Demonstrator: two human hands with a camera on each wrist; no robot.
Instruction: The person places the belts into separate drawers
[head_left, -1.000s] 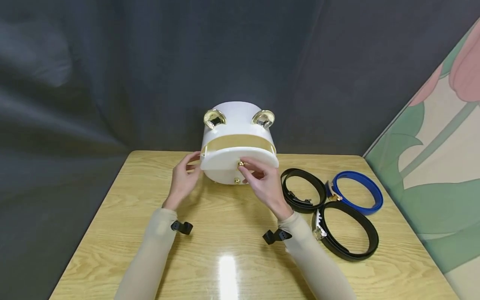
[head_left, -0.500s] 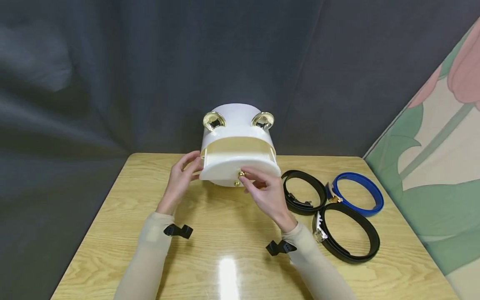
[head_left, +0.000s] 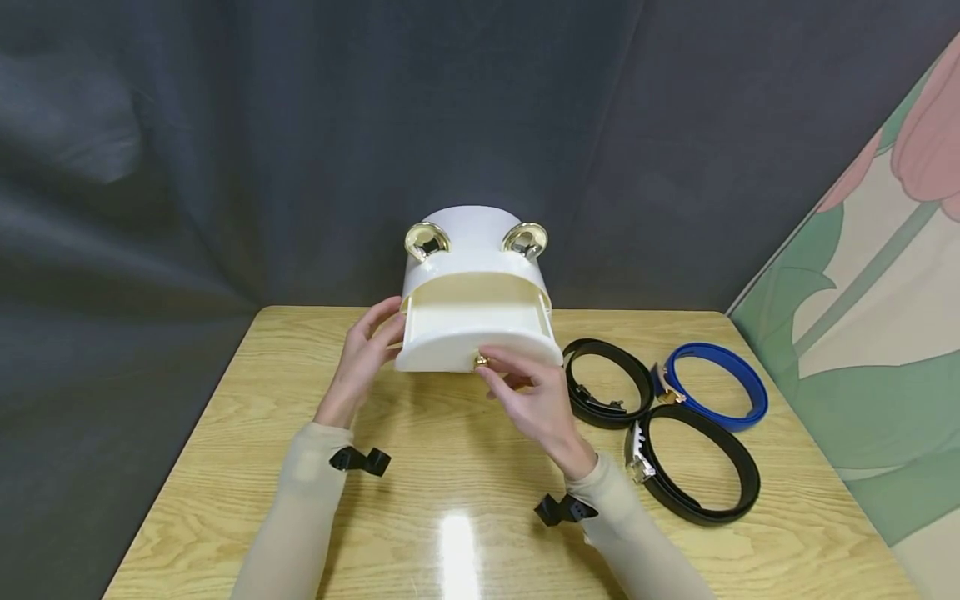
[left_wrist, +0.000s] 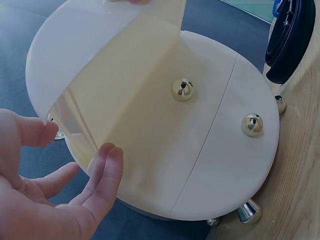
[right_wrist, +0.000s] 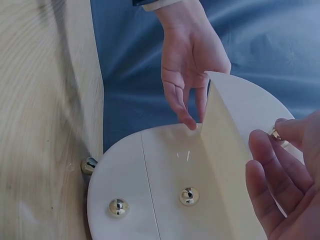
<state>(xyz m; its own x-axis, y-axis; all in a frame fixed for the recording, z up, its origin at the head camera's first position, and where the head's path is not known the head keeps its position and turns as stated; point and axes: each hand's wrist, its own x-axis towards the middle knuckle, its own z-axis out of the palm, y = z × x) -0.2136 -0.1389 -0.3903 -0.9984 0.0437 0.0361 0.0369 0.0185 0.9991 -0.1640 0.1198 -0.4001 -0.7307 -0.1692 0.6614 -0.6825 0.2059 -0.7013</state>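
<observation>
A white round-fronted drawer box stands near the table's back edge, with two gold ear-like pieces on top. Its top drawer is pulled well out, baring a cream interior. My right hand pinches the gold knob on that drawer's front, thumb and fingers around it. At the box's left side, my left hand is spread, fingers loosely bent. In the left wrist view its fingertips rest at the box's edge below the drawer. Two lower gold knobs show there on the drawer fronts beneath.
Right of the box lie three coiled belts: a black belt, a blue belt and a larger black belt nearer me. Behind the wooden table hangs a dark curtain. A flower-patterned panel stands at right.
The top drawer has slid farther out toward me, with my right hand on its knob. More of its interior shows. My left hand stays by the box's left side.
</observation>
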